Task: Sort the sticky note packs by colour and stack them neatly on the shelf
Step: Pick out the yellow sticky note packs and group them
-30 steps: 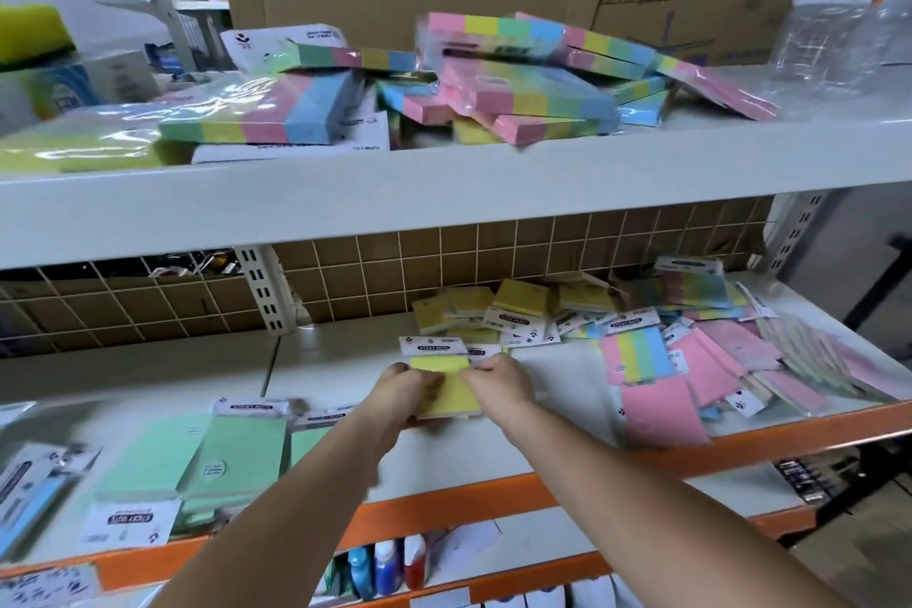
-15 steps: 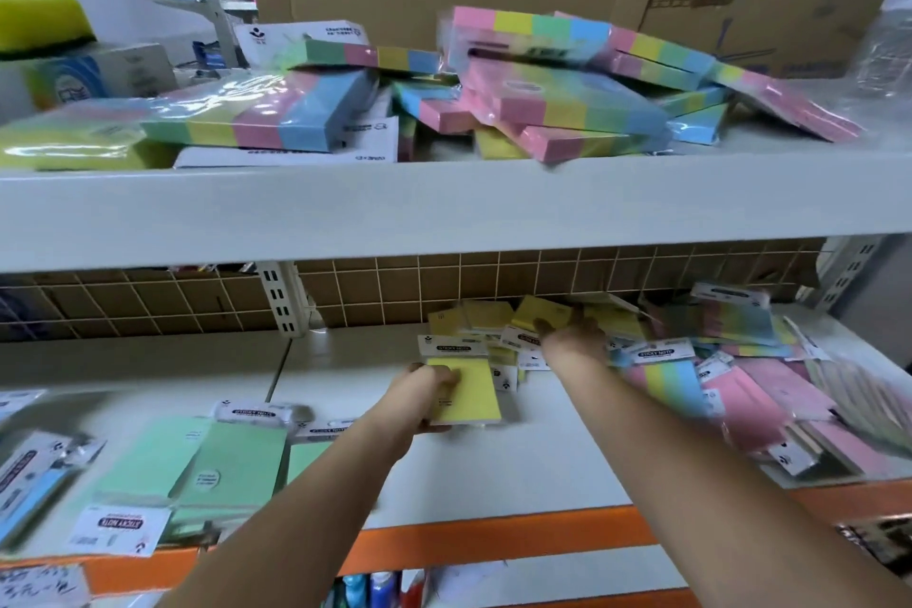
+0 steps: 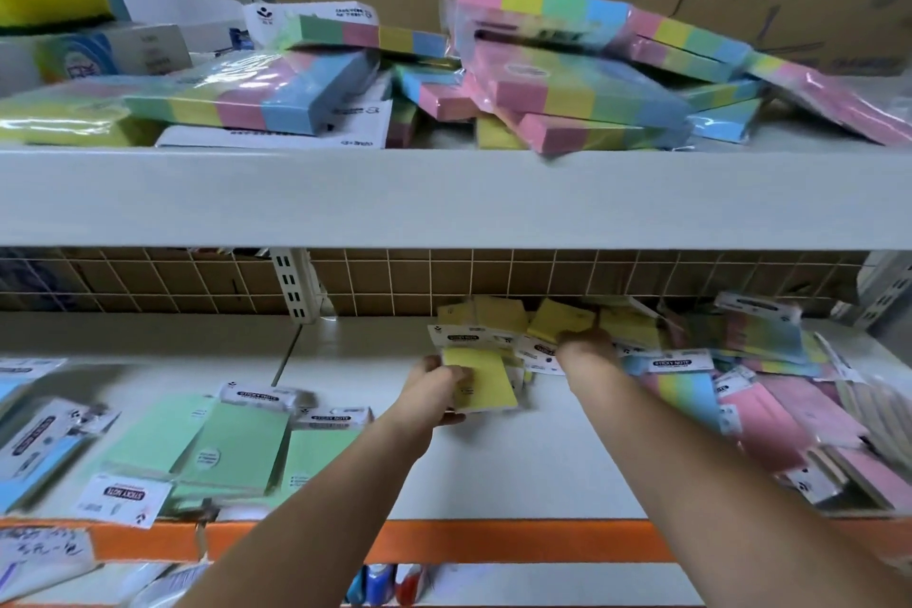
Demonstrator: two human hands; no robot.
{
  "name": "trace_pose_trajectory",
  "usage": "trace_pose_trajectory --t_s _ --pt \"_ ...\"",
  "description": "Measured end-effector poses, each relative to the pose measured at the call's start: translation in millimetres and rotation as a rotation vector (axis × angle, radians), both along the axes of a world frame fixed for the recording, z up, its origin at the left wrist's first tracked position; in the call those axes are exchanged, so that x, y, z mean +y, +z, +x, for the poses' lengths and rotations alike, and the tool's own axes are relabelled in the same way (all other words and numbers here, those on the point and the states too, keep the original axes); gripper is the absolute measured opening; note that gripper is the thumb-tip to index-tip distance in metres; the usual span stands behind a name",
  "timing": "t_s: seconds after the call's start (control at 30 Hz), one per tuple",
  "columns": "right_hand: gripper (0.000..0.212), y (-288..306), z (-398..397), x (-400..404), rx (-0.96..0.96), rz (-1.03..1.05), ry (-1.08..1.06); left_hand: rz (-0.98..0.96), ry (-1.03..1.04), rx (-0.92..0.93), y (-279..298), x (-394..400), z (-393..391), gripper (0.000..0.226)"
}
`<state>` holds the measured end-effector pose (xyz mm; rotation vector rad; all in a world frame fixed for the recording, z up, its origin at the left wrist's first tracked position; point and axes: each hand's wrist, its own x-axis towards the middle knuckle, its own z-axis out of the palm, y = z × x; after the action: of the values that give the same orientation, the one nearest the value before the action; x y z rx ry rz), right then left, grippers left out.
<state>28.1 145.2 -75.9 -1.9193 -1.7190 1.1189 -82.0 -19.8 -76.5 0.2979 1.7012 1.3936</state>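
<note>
Lit evenly and softly from above, dimming under the upper shelf [image 3: 444,198]. Glaring off plastic wrap on the multicolour packs [image 3: 256,89]. Smearing with motion blur toward the lower shelf's [image 3: 518,474] left and right ends; bowing straight edges near the corners.

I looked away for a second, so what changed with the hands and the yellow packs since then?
The right hand let go of the yellow pack and reached back to the loose yellow packs by the wall. The left hand still holds that pack. The green packs stayed put.
</note>
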Motion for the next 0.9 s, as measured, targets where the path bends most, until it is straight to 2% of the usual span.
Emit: trace_pose_trajectory --t_s 0.07,0.13,0.2,0.27,0.33,0.37,0.47,0.5,0.6,0.73,0.9 --pt "0.042 2.4 4.1 -5.7 -0.01 0.025 -0.045 -0.005 0.014 0.01 2.8 -0.6 2.3 0.03" --pt "0.039 6.2 9.4 -14.1 0.085 0.048 -0.027 -0.022 0.027 0.016 6.8 -2.1 4.6 0.032" --pt "0.032 12.4 13.0 -21.9 0.213 0.023 -0.111 -0.037 0.041 0.013 10.6 -4.6 6.5 0.033" --pt "0.033 11.2 15.2 -31.0 0.233 0.091 -0.098 -0.04 0.048 0.016 13.0 -8.1 8.3 0.032" --pt "0.029 15.3 15.5 -46.2 0.464 0.014 -0.18 -0.03 0.057 0.022 15.2 -13.0 9.9 0.031" --pt "0.027 14.3 16.6 -52.8 0.43 0.032 -0.125 -0.025 0.059 0.029 16.1 -16.0 10.3 0.029" --pt "0.006 23.9 16.1 -81.6 0.558 0.01 -0.045 -0.012 0.078 0.048 17.8 -25.3 9.4 0.022" --pt "0.007 26.6 13.8 -88.6 0.589 -0.002 -0.003 -0.009 0.088 0.049 19.2 -29.2 9.5 0.02" --pt "0.016 32.5 8.9 -107.3 0.571 -0.088 0.143 0.008 0.117 0.043 23.5 -40.6 8.8 0.014" --pt "0.004 34.6 -3.3 -127.0 0.465 -0.137 0.284 0.041 0.196 -0.004 34.1 -62.0 3.5 0.012" --pt "0.028 43.5 -22.1 -154.2 0.377 -0.166 0.452 0.059 0.241 -0.018 47.4 -96.5 -10.6 0.016"
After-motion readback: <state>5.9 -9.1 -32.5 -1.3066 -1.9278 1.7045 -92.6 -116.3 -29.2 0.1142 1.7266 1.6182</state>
